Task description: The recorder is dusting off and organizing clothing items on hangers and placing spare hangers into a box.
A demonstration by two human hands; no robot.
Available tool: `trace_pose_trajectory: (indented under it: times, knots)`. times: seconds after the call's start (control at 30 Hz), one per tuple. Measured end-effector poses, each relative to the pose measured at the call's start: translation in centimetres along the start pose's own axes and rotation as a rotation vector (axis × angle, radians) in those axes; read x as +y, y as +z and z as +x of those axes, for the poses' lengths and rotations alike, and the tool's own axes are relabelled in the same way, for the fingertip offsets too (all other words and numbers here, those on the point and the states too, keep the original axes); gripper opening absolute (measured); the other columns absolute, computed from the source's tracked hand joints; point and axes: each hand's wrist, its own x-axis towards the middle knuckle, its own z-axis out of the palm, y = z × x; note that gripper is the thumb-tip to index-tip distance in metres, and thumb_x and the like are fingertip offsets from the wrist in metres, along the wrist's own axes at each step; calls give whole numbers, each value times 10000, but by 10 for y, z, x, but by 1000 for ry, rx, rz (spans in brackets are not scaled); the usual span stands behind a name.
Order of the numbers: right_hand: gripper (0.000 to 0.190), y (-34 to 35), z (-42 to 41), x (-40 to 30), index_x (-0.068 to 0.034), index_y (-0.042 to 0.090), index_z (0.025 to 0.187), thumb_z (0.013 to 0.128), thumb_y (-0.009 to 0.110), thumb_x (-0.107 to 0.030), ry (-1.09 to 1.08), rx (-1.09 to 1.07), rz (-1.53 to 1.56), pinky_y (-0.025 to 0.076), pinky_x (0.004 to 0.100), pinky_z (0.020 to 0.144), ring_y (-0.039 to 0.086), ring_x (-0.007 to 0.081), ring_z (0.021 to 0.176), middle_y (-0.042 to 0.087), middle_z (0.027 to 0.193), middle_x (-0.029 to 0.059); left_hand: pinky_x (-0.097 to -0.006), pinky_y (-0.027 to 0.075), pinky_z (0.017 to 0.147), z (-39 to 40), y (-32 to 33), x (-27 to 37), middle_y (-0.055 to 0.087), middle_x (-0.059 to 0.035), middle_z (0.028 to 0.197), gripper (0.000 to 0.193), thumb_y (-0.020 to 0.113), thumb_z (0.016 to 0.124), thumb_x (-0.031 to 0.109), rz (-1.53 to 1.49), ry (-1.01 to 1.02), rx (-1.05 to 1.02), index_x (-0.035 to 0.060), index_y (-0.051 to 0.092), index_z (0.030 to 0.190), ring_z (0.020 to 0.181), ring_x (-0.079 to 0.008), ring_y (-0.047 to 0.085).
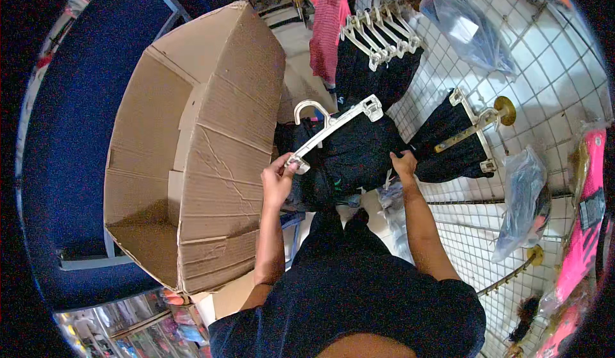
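Observation:
My left hand (277, 181) grips one clip end of a white plastic clip hanger (326, 129). The hanger slants up to the right, its hook on the upper left side and its far clip free of my fingers. Behind it spreads a black garment (360, 151), and my right hand (404, 163) pinches this dark fabric at its right edge. Whether the garment is fixed to the hanger cannot be told. To the right of that hand, black shorts (444, 141) hang by a white clip hanger (473, 117) from a brass-coloured display arm (459, 137).
An open cardboard box (226, 156) stands close on my left. Several white hangers (382, 36) with black garments hang ahead. A wire grid (543, 74) on the right wall carries plastic-wrapped goods (521, 199) and a pink packaged item (584, 214). Another metal arm (509, 276) juts out lower right.

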Motion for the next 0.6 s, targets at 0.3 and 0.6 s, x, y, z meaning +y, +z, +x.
trace_pose_trajectory:
  times: [0.3,0.6]
  knots:
    - [350,-33,-30,-75,-12,530,905,670,607,-259,-100,25,270,423,369,748,558,316,828,579,830,189,-221,431,620,68,2,-12,623,-57,725,229,594,778,105,-38,117,-31,-6,600,979,658,-65,527]
    - [286,-80,-76,-128,-105,527,1034,749,521,-114,-459,162,508,432,349,706,583,292,785,585,929,160,-223,430,652,124,13,15,615,-52,762,225,588,784,89,-56,133,-79,-21,596,980,686,-70,520]
